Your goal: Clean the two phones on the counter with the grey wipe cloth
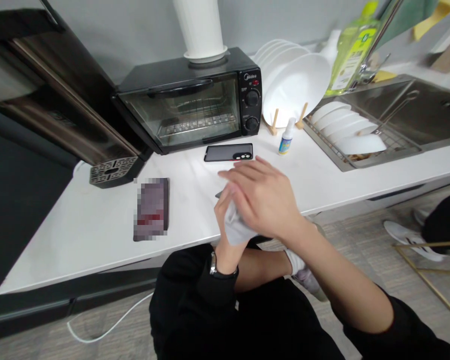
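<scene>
Well, from my end the cloth is the thing to weigh up: pale grey, bunched between my two hands, just over the near edge of the worktop. My right grip lies across the top, its fingers stretched out and close together. My left grip sits underneath and is largely covered. The cloth is caught between them, but I cannot tell whether the fingers of either grip curl around it, or how hard they press.

I judge the cloth very light and soft, with no stiffness to steer by. It should fold and give wherever it is pushed, and nothing about it looks fragile. Whether it is damp or slick I cannot tell. The loose lower part, hanging towards the left wrist, looks the best place to pinch; a flat palm would only smear it about.

A thin dark edge shows beside the fingertips. It looks hard and flat, but most of it is hidden, and I cannot say whether it is held or rests on the worktop.

Beyond the hands lies the case, flat, with camera holes at its right end. I expect it to be light and a little bendy, best taken by its long sides. The bottle stands upright to its right; its narrow body should suit a gentle wrap, though it could tip if nudged.
</scene>
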{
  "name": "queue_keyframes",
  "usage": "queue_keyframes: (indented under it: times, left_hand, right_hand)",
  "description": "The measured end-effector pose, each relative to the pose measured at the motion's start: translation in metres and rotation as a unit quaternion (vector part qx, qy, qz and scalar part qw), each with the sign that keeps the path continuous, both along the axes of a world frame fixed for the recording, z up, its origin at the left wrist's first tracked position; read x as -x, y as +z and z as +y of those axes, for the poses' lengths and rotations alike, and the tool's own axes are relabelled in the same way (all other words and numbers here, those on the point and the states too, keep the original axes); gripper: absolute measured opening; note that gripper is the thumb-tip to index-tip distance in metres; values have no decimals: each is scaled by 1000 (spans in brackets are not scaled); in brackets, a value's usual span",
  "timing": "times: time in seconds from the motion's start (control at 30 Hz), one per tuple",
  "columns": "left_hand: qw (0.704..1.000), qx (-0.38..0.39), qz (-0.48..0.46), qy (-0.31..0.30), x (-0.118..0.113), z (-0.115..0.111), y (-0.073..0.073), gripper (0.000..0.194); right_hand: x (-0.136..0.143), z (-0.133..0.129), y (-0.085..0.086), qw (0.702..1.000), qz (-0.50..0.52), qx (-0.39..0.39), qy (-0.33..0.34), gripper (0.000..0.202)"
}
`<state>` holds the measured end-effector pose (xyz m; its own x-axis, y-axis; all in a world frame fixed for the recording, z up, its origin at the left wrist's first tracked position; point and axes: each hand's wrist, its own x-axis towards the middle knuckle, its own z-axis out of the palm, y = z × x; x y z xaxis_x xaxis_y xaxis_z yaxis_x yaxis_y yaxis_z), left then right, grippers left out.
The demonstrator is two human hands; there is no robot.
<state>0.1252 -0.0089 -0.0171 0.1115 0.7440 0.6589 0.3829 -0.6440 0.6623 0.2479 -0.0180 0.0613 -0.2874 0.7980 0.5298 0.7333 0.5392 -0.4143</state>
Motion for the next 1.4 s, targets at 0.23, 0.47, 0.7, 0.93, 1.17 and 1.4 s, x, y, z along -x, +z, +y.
queue_keyframes:
  times: [0.23,0.47,0.7,0.93,1.17,1.4]
  left_hand:
    - [994,-106,18,14,4,-2,3,7]
    - [994,-102,39,12,3,0,1,13]
    - [988,21,-152,-7,-1,-10,24,18]
    - [973,37,-216,78,1,5,22,53]
    - [928,187,-321,-13,-13,5,22,52]
    - [951,159,-258,-55,-4,5,20,68]
  right_hand:
    - [-9,4,-4,998,26,49,11,46]
    - [-5,0,1,998,16,55,-7,48]
    - [-4,11,-42,942,317,110,4,80]
    - [22,0,-63,902,349,246,61,71]
    - [45,25,-65,928,293,230,33,74]
    - [53,33,-35,992,114,28,-54,67]
